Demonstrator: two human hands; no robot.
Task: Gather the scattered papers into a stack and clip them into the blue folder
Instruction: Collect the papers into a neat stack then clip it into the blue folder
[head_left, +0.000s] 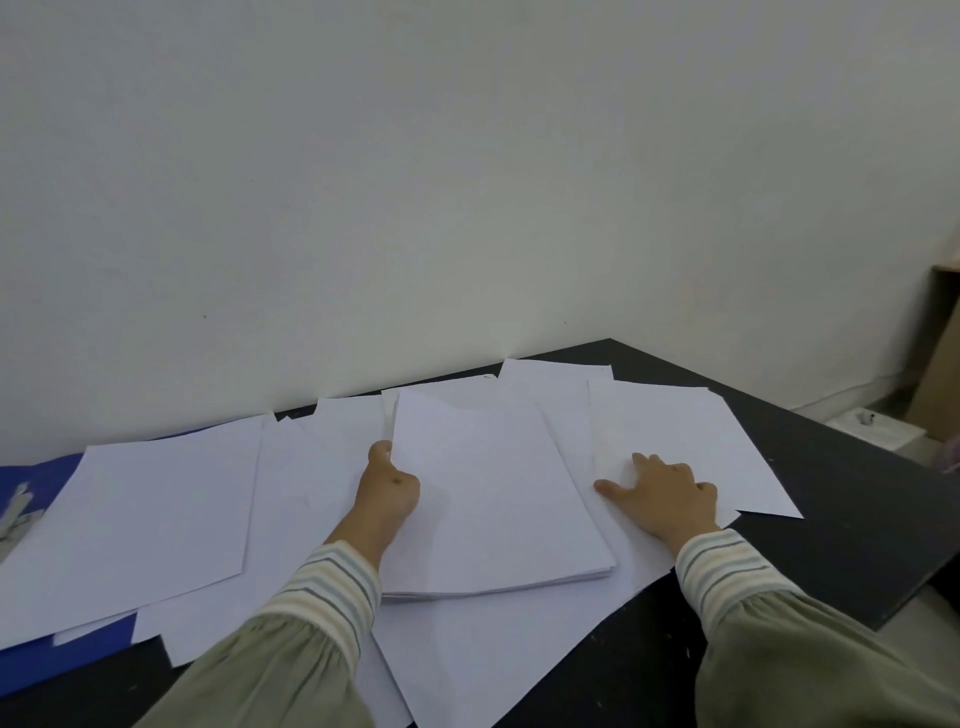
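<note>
White papers lie spread over a black table (857, 530). In the middle is a small stack of sheets (493, 499). My left hand (389, 491) grips the stack's left edge, thumb on top and fingers under it. My right hand (665, 493) lies flat with fingers spread on a loose sheet (691, 441) to the right of the stack. More loose sheets (156, 514) cover the left side. The blue folder (36, 660) lies at the far left, mostly hidden under paper; its metal clip (18, 512) shows at the left edge.
A white wall (467, 182) rises right behind the table. The table's right edge drops to the floor, where a small white box (872, 423) and a brown board (940, 364) stand.
</note>
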